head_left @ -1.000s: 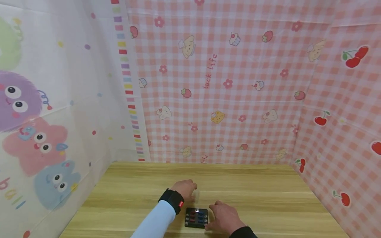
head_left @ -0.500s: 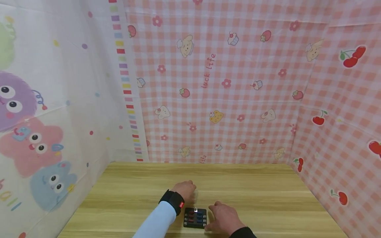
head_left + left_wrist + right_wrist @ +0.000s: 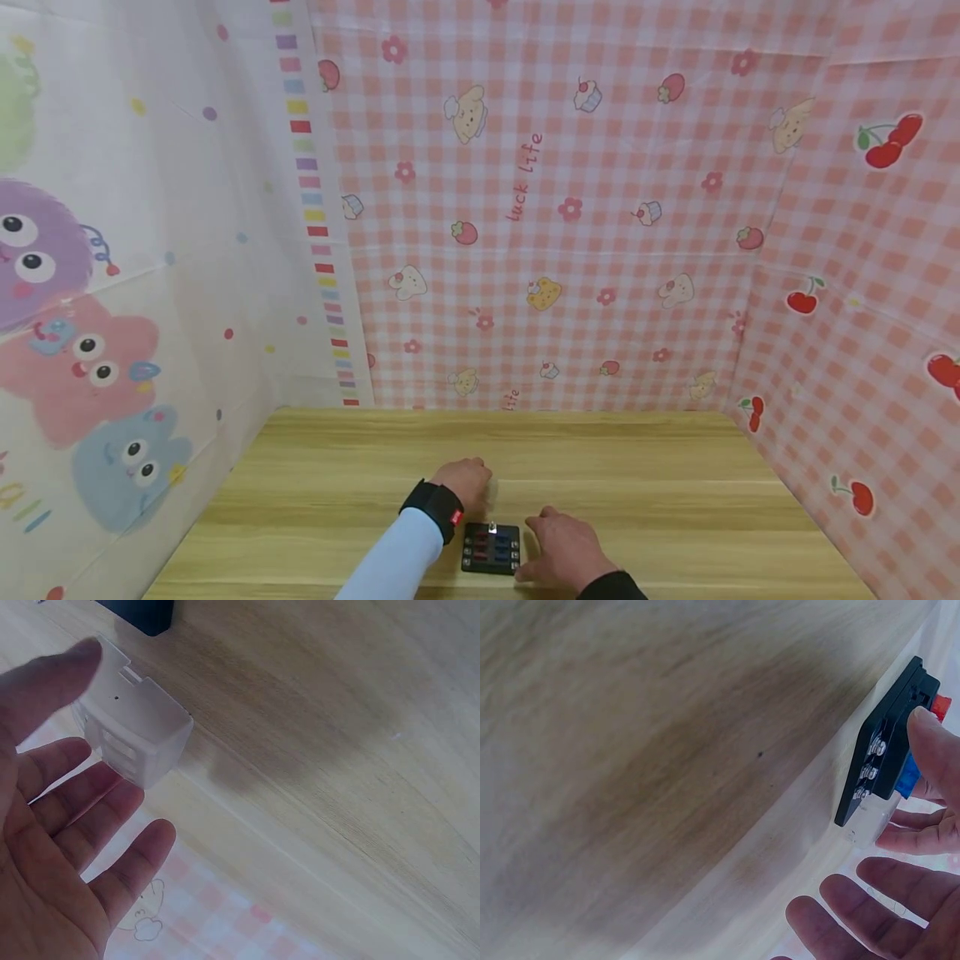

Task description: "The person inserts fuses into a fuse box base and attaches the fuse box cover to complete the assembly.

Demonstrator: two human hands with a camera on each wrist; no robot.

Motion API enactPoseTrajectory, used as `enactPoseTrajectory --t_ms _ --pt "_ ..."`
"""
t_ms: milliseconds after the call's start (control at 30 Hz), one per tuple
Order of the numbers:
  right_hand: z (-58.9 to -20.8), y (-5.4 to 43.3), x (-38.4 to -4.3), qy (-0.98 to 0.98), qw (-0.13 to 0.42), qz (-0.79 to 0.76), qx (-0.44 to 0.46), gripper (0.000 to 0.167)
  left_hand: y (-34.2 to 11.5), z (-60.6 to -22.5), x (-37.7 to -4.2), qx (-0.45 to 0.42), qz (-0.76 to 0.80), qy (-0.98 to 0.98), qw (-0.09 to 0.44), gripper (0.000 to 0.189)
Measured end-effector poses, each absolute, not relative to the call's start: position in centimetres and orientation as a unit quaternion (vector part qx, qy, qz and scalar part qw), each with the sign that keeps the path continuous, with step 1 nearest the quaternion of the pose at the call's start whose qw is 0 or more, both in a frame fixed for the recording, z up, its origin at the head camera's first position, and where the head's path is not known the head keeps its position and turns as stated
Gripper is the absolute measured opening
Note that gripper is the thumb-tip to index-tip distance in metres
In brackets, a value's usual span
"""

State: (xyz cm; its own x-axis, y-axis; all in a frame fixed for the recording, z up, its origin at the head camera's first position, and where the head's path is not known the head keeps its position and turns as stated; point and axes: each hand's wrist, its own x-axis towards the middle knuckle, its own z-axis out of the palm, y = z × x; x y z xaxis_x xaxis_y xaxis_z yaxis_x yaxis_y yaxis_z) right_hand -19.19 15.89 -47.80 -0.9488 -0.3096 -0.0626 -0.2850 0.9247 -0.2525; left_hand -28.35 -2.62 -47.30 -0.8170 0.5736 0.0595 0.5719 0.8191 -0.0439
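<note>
A black fuse block (image 3: 491,548) with red and blue fuses and metal screws lies on the table near its front. My left hand (image 3: 463,483) is just beyond the block and holds a clear plastic cover (image 3: 139,724) between thumb and fingers. The cover is tilted close over the wood, with the block's dark corner near it in the left wrist view. My right hand (image 3: 564,550) is at the block's right side, fingers spread and slightly bent. In the right wrist view its thumb (image 3: 932,742) overlaps the block's edge, and nothing is gripped.
The wood-grain table (image 3: 660,492) reaches back to a pink checked cloth (image 3: 577,250). A white cartoon-printed cloth (image 3: 172,317) stands along the left and a cherry-printed cloth (image 3: 862,350) along the right. Black bands (image 3: 435,508) circle both wrists.
The head view shifts slightly. My left hand has come down a little toward the fuse block, and my right hand stays beside the block in nearly the same pose.
</note>
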Motion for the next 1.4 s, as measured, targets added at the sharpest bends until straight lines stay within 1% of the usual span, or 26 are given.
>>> enactPoseTrajectory --t_ms 267,400,767,900,1133,1400 --pt "-47.8 15.9 -19.3 0.98 0.045 -0.115 -0.154 0.067 -2.9 -48.0 -28.5 -0.308 0.026 -0.948 0.076 0.011" --pt "-47.6 15.8 -19.3 0.981 0.051 -0.115 -0.149 0.067 -3.1 -48.0 -28.3 -0.308 0.015 -0.948 0.081 0.007" --pt "-47.5 15.6 -19.6 0.979 0.073 -0.133 -0.135 0.067 -3.2 -48.2 -28.4 -0.295 0.001 -0.952 0.079 0.01" --pt "-47.5 15.6 -19.5 0.979 0.072 -0.132 -0.136 0.067 -3.1 -48.4 -28.5 -0.291 0.009 -0.954 0.077 0.01" --pt "-47.6 15.7 -19.4 0.979 0.072 -0.133 -0.139 0.067 -3.0 -48.3 -28.3 -0.283 -0.001 -0.957 0.059 0.01" --pt "-47.6 15.7 -19.2 0.98 0.067 -0.126 -0.141 0.066 -3.0 -48.4 -28.4 -0.289 0.002 -0.956 0.048 0.015"
